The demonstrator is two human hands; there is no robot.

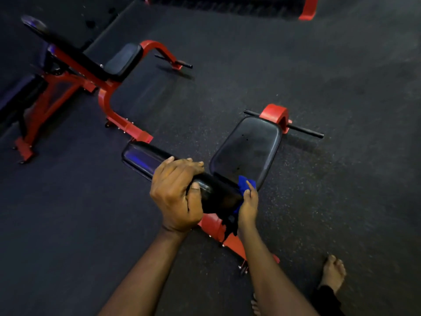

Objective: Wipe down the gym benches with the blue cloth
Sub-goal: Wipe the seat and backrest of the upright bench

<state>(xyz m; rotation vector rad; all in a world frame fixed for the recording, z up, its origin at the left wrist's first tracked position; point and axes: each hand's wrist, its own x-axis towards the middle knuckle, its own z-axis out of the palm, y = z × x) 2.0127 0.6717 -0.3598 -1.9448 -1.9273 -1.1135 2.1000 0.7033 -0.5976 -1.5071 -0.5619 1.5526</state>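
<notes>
While left hand (pixel 175 192) grips, bench backrest (pixel 141 158) points upper-left.

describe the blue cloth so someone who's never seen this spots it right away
Find the nearer red-framed bench, the one gripped by a left hand. At the right side of its backrest pad, beside the seat pad, the right hand holds a bunched cloth. It is the only bright blue fabric amid black pads.

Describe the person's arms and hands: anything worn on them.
The left forearm and right forearm are bare to the frame's edge, no sleeves in view. The left hand and right hand wear no gloves; no ring, watch or bracelet shows.
</notes>
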